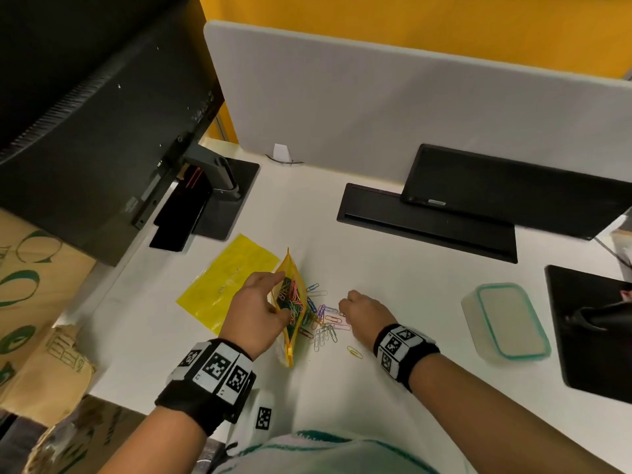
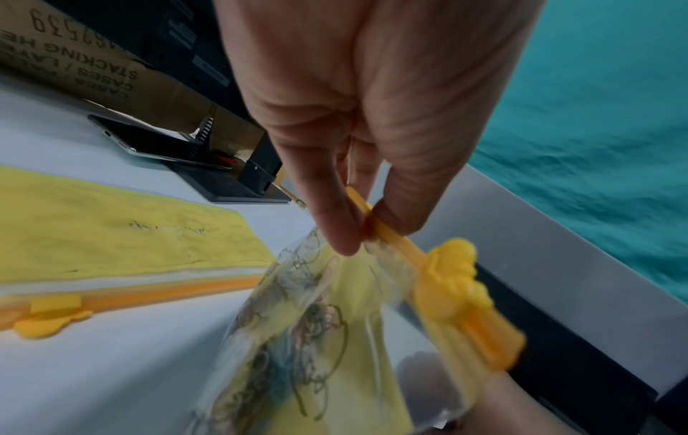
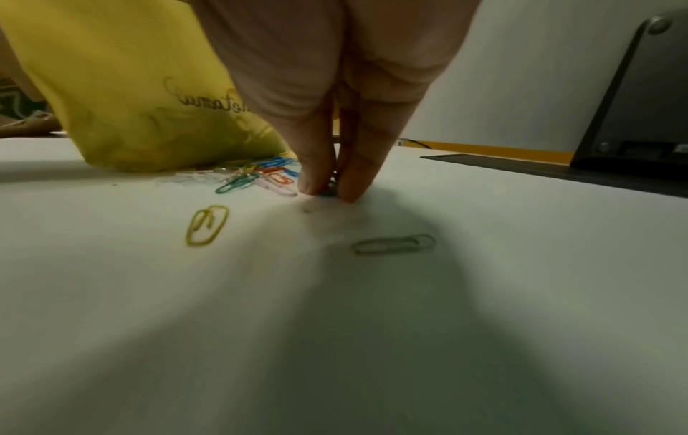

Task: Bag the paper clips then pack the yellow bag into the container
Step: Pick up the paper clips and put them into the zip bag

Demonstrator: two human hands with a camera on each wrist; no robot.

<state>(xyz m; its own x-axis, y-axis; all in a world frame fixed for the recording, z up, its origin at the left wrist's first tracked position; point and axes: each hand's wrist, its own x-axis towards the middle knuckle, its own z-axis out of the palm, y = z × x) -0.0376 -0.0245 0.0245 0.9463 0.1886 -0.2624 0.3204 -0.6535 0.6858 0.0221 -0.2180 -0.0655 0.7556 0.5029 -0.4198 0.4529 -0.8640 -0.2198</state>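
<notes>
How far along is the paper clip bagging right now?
Partly done: many clips already sit in the yellow bag, held open by the left hand. The right hand is pinching more from the loose paper clips. The container is still closed and unpacked.

bag (image 1: 290, 302) – yellow, orange zip | clips (image 1: 325, 323) – mixed colours | container (image 1: 506, 321) – clear (teal rim) | desk (image 1: 393, 268) – white

Bare desk (image 1: 393, 268) lies open between the paper clips (image 1: 325, 323) and the container (image 1: 506, 321) at three o'clock. A monitor (image 1: 85, 131) crowds ten o'clock; a grey partition (image 1: 376, 107) walls twelve o'clock.
</notes>
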